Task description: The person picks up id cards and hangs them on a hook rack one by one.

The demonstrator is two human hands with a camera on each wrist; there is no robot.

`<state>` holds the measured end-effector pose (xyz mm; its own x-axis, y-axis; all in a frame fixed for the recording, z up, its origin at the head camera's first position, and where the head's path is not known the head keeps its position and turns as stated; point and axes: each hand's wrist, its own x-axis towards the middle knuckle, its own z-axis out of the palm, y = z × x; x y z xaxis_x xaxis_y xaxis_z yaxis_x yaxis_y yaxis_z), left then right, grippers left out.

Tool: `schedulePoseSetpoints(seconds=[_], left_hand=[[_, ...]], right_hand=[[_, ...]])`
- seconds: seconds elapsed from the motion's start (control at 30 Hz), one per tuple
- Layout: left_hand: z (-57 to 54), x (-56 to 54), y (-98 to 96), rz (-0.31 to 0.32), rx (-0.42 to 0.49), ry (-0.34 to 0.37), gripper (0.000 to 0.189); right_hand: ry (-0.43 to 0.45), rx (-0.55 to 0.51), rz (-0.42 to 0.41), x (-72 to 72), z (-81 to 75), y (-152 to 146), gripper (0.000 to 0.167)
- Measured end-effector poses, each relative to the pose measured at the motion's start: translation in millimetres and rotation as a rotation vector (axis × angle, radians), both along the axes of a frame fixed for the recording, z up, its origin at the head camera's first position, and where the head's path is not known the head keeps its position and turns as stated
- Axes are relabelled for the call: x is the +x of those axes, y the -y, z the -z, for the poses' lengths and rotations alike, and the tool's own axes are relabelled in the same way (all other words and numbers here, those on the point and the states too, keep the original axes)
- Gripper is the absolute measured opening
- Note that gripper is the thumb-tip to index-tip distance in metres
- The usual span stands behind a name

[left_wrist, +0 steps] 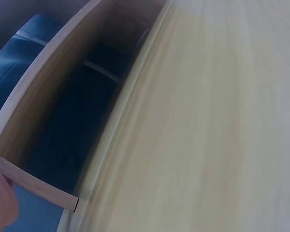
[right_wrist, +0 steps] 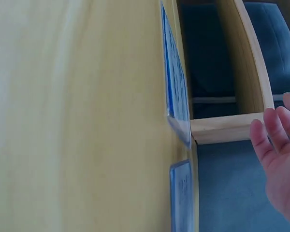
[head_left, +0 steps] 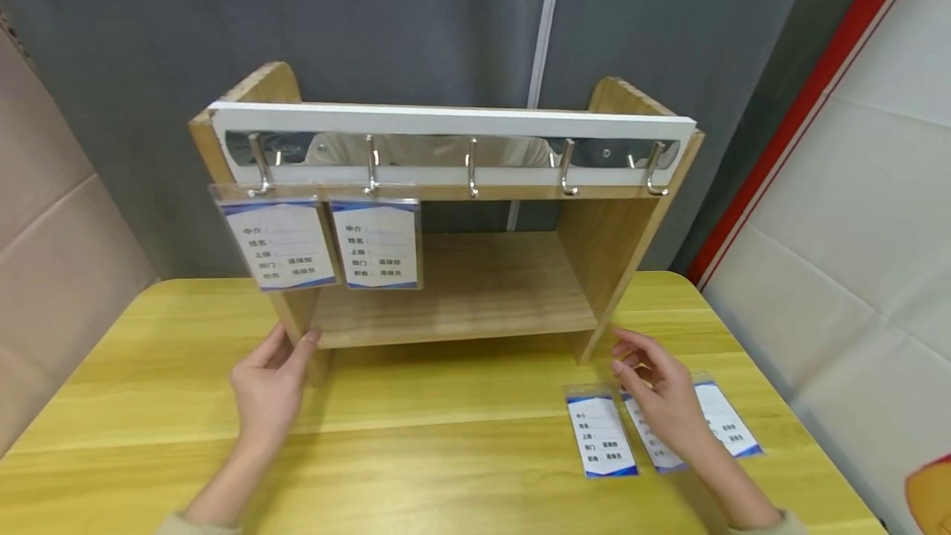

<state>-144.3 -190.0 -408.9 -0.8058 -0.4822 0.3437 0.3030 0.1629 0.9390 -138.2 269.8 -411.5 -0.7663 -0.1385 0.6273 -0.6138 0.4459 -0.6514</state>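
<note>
A small wooden shelf (head_left: 461, 287) stands upright on the table, with a white hook rail (head_left: 446, 176) across its top front. My left hand (head_left: 267, 390) grips the lower part of its left side panel, thumb in front and fingers round the outer side. By the foot of the right side panel (head_left: 631, 254), my right hand (head_left: 661, 395) hovers with loosely bent fingers and nothing in them. One badge holder (head_left: 282, 246) hangs at the leftmost hook and another badge holder (head_left: 375, 246) at the second; the other hooks are bare.
On the yellow wooden table (head_left: 446, 452), a badge (head_left: 603, 436) lies beside two more, partly covered by my right hand and wrist. A grey partition (head_left: 416, 23) rises behind the shelf. White padded walls (head_left: 832, 271) border both sides.
</note>
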Motion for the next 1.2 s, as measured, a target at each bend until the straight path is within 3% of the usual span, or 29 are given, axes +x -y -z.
schedulePoseSetpoints(seconds=[0.2, 0.43, 0.57, 0.93, 1.2], left_hand=[[-0.5, 0.3, 0.3, -0.003, -0.009, 0.001, 0.038], [-0.9, 0.3, 0.7, 0.005, 0.003, -0.001, 0.038], [-0.7, 0.3, 1.1, 0.01, -0.004, -0.005, 0.039], [0.3, 0.1, 1.3, 0.015, 0.008, 0.004, 0.039], [0.6, -0.6, 1.2, 0.009, 0.002, -0.007, 0.038]], right_hand=[[0.062, 0.05, 0.005, -0.4, 4.2, -7.4, 0.051], [0.32, 0.27, -0.026, 1.5, 4.8, -14.2, 0.04], [0.425, 0.365, -0.052, 0.3, 3.8, -15.5, 0.042], [0.454, 0.453, -0.017, -0.9, 2.2, -17.2, 0.046], [0.557, 0.506, 0.019, -3.1, 1.2, -16.3, 0.057]])
